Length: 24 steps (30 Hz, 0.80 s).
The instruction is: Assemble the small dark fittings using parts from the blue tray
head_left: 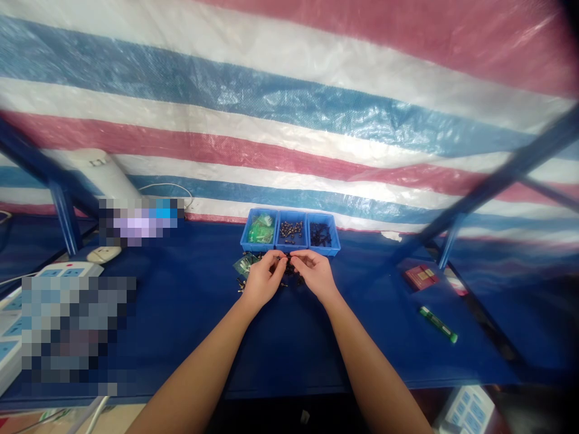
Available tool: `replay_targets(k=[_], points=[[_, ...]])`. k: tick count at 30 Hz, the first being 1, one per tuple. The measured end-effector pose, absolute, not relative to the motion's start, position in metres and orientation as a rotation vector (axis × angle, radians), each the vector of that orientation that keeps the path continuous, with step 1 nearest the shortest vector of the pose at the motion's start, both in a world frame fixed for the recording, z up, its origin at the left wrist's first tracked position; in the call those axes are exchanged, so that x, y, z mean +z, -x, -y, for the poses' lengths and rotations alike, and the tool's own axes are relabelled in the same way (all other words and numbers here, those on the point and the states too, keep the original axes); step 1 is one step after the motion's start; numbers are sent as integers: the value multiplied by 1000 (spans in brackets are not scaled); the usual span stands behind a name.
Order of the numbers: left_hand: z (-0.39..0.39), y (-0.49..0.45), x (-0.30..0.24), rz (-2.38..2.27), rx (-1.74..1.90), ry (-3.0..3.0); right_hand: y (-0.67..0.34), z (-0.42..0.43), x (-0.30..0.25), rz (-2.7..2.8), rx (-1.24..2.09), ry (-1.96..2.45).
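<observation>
My left hand point(263, 278) and my right hand point(313, 273) meet over a blue table point(190, 313), fingertips pinched together on a small dark part point(286, 259) held between them. Under and around the hands lie several small dark parts point(241, 283) and a little clear bag of green pieces point(243, 263). Just beyond stand three small blue bins: the left bin point(259, 229) holds green bagged pieces, the middle bin point(291, 231) brownish metal parts, the right bin point(322, 233) black parts.
A green lighter point(437, 324) and a red packet point(421, 276) lie on the right. White power strips point(63, 270) sit at the left edge. Blue shelf struts point(474, 202) cross both sides. A striped tarp point(289, 108) hangs behind.
</observation>
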<state>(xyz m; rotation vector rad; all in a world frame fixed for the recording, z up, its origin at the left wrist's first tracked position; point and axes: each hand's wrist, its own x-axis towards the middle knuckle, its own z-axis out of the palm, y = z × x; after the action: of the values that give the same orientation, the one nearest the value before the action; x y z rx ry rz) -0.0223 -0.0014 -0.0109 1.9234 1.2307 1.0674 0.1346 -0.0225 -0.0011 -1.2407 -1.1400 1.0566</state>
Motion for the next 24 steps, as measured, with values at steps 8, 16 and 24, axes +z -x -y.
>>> replay_targets(k=[8, 16, 24], points=[[3, 22, -10, -1209, 1089, -1909, -134, 22, -2, 1136, 1045, 1231], [1, 21, -11, -1234, 1053, -1916, -134, 22, -4, 1125, 1055, 1236], [2, 22, -11, -1220, 1067, -1926, -135, 22, -3, 1133, 1040, 1218]])
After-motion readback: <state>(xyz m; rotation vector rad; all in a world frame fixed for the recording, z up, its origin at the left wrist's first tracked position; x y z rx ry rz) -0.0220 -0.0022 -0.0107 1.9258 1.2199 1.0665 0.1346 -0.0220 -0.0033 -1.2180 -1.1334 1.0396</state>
